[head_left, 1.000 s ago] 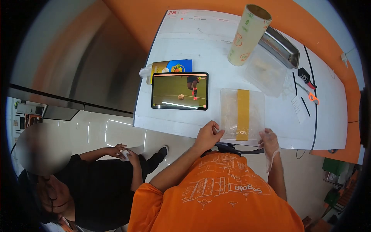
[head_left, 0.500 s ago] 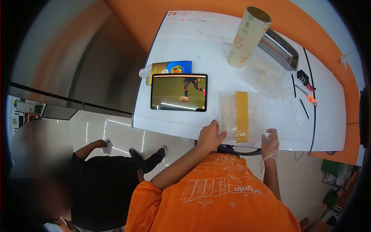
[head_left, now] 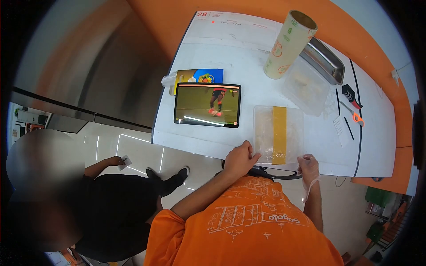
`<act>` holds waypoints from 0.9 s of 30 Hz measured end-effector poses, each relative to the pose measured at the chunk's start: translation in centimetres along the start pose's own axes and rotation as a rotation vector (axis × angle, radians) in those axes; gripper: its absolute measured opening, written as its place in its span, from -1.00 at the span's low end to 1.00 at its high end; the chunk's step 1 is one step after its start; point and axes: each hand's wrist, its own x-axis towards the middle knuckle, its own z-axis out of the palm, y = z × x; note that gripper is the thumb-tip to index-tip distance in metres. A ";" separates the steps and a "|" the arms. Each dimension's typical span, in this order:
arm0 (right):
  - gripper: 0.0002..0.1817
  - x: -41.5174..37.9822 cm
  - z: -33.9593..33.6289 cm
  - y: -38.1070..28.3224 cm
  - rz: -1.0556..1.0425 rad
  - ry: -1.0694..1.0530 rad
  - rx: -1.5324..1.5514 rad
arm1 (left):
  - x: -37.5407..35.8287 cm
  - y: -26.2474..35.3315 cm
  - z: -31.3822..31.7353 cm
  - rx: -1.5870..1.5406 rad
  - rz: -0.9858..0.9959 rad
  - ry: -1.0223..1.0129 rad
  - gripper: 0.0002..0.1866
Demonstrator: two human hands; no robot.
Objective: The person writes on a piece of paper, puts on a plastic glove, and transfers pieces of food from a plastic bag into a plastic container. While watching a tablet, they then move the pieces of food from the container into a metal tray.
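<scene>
A clear plastic container [head_left: 264,133] with a strip of yellow-brown tape [head_left: 279,133] across its middle lies near the table's front edge. Bare, my left hand [head_left: 241,158] rests at its lower left corner, fingers curled together; what they grip, if anything, is hidden. My right hand [head_left: 308,166], in a clear plastic glove, is at the lower right corner with thumb and fingers bent together. Whether it pinches the container's rim is too small to tell. Left of the container lies a tablet [head_left: 207,106] showing a football video.
Behind stand a tall roll of film [head_left: 286,48], a metal tray [head_left: 326,60] and another clear container [head_left: 306,86]. To the right lie orange-handled scissors [head_left: 357,119] and a black-and-red tool [head_left: 351,96]. A blue-and-yellow box [head_left: 208,76] is behind the tablet. Another person [head_left: 115,213] stands at left.
My right hand has moved slightly down and left, and its fingers have drawn in at the container's corner. The view has shifted a little. The tablet's picture has changed.
</scene>
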 end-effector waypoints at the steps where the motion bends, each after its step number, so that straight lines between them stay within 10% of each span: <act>1: -0.62 0.0 0.1 0.4 -0.006 0.004 0.062 | 0.0 -0.1 0.2 -0.004 -0.005 0.003 -0.61; 15: -0.65 -0.3 1.4 1.7 -0.111 0.128 0.069 | 0.0 0.2 0.7 0.094 0.033 0.053 -0.64; 27: -0.87 -1.5 2.6 3.3 0.042 -0.128 0.820 | -0.6 -0.8 2.0 -0.121 0.063 0.053 -0.60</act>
